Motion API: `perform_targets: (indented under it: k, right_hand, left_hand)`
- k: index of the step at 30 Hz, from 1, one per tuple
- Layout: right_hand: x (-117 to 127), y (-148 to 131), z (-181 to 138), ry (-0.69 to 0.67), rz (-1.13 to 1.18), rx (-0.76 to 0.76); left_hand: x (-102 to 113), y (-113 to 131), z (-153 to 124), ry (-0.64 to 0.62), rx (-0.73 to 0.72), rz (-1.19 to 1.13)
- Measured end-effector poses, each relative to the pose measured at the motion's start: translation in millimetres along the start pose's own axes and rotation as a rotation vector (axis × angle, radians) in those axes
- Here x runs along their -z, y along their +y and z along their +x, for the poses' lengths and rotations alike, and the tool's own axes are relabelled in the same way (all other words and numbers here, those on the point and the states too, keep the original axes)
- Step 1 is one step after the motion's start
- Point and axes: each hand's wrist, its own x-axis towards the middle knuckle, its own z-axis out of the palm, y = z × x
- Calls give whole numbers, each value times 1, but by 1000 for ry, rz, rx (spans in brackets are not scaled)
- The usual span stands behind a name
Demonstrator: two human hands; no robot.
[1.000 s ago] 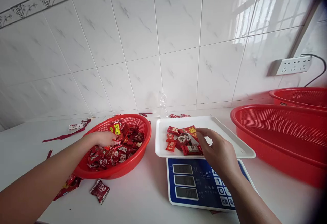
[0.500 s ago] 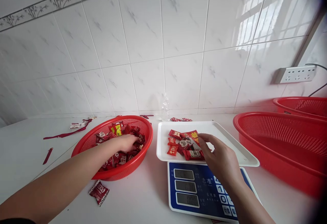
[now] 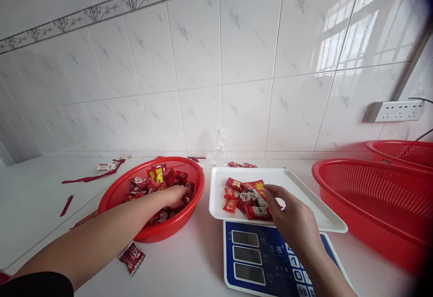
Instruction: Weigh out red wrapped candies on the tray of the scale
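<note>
While the left hand [image 3: 176,197] is inside a red mesh basket [image 3: 169,230] of wrapped candies [image 3: 149,185], the right hand [image 3: 292,213] is over a white tray [image 3: 304,202].
Left fingers: partly hidden among the candies, grip cannot be told. Right fingers: curved, tips at a red packet with yellow lettering [image 3: 259,185], grip likewise unclear. Tray: red-wrapped sweets [image 3: 246,196] toward its left, beyond the scale's blue panel [image 3: 274,267]. Table [image 3: 189,265]: one loose dark-red sweet [image 3: 132,258] near the basket.

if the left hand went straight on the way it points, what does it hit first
Likely the wrapped candies beside the left hand, then the right side of the red basket; depth is unclear.
</note>
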Motion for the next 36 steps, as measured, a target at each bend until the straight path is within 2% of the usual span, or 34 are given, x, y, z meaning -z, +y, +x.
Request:
perform_targets:
  k: [4,12,23,31,36]
  right_hand:
    - [0,1,0,5,-8,12]
    - [0,4,-1,18,-31,22]
    - [0,0,-1,28,-34,28]
    - [1,-2,-2,-8,-43,2]
    - [0,-2,-2,6,-26,20]
  left_hand:
    - [3,2,-1,-71,-20,48]
    - [3,0,1,-37,16,43]
    - [42,-19,-16,139,27,-383]
    - [46,2,-35,58,-19,-769]
    - [47,14,-37,136,22,-881]
